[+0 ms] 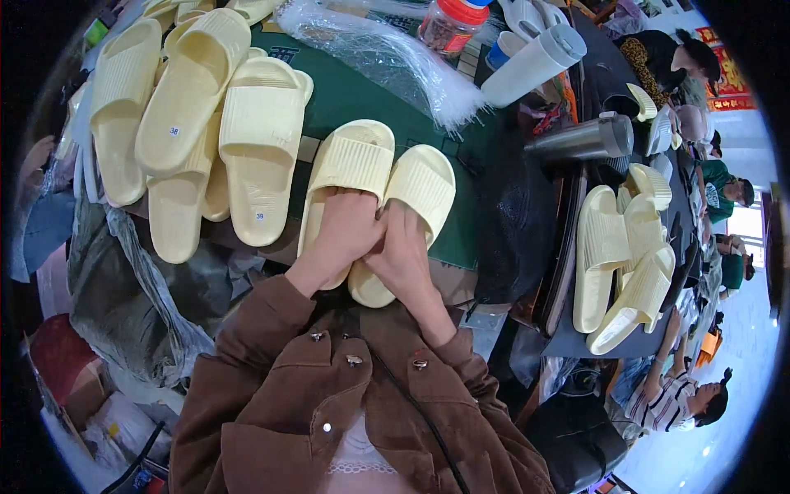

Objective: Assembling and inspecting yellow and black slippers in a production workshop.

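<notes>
Side by side in front of me is a pair of cream ribbed slide slippers, the left slipper (pixel 358 150) and the right slipper (pixel 428 183), toes pointing away. My left hand (pixel 341 230) reaches under the strap of the left slipper, its fingertips hidden inside. The fingers of my right hand (pixel 401 253) go in under the right slipper's strap and curl out of sight. Both hands meet at the thumbs, between the two slippers. To their left lies a heap of matching cream slippers (pixel 265 123), several of them overlapping, some with a small sticker on the insole.
Beyond the slippers, clear plastic strips (pixel 387 62) lie on the green tabletop (pixel 465 222), near a red-lidded jar (pixel 448 33) and a white tumbler (pixel 535 64). A steel flask (pixel 584 136) and more cream slippers (pixel 605 247) are at right. Several people work farther off.
</notes>
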Motion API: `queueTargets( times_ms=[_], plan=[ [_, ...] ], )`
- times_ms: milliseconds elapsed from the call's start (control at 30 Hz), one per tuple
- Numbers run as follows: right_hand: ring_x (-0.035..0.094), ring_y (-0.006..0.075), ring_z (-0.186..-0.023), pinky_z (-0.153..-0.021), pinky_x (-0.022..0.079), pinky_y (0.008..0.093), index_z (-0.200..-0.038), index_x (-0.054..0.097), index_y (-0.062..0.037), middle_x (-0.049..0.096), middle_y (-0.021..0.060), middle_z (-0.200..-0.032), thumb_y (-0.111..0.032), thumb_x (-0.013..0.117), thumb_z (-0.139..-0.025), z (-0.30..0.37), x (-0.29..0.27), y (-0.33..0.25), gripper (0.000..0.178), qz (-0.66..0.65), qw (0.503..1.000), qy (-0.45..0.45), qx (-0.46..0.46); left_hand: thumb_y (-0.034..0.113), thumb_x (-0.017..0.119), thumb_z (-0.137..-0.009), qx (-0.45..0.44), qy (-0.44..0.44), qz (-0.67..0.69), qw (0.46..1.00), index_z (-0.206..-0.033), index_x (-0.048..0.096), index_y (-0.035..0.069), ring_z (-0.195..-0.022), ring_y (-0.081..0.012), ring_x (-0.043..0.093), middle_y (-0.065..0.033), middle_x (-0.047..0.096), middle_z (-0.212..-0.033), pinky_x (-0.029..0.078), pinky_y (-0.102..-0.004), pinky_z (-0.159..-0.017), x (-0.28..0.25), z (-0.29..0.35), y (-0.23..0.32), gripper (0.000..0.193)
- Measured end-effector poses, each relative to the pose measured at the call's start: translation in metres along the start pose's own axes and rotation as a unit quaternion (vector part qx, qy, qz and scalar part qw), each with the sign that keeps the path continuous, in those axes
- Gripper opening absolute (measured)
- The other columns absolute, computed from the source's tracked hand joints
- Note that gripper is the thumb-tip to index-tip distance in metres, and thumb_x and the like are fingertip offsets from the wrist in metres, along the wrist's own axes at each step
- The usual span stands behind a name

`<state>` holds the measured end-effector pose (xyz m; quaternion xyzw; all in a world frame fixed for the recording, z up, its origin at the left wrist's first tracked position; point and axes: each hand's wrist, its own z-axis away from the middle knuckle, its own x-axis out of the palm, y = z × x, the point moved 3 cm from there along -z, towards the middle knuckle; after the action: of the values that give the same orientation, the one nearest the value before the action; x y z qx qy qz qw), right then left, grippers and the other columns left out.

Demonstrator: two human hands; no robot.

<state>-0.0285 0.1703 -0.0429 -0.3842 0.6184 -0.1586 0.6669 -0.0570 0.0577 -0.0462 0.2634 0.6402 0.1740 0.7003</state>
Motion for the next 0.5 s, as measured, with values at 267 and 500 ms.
queueTargets(
  times_ms=[267,500],
  plan=[
    [0.042,0.043,-0.121,-0.101,0.038,0.046,-0.137,0.032,0.0079,0.037,0.0265,-0.136,-0.01,0.072,-0.073,0.019,-0.033,-0.031,0.078,0.047,0.996,-0.016,-0.076,0.03,0.063,-0.08,-0.006,0.006,-0.001,1.0,-0.098,0.065,-0.002,-0.077,-0.0363,0.065,-0.0214,0.066,-0.086,0.052,-0.0444,-0.068,0.018,-0.009,-0.014,0.037],
    [0.066,0.0264,-0.09,-0.08,0.053,0.0342,-0.114,0.061,0.0014,0.065,0.0156,-0.105,-0.003,0.067,-0.082,0.014,-0.089,-0.031,0.033,-0.099,0.995,-0.001,-0.009,0.031,0.066,-0.078,0.01,0.105,-0.059,0.993,-0.122,0.055,-0.002,-0.087,-0.0358,0.064,-0.0221,0.063,-0.105,0.05,-0.0445,-0.078,0.005,-0.007,0.001,0.057]
  ],
)
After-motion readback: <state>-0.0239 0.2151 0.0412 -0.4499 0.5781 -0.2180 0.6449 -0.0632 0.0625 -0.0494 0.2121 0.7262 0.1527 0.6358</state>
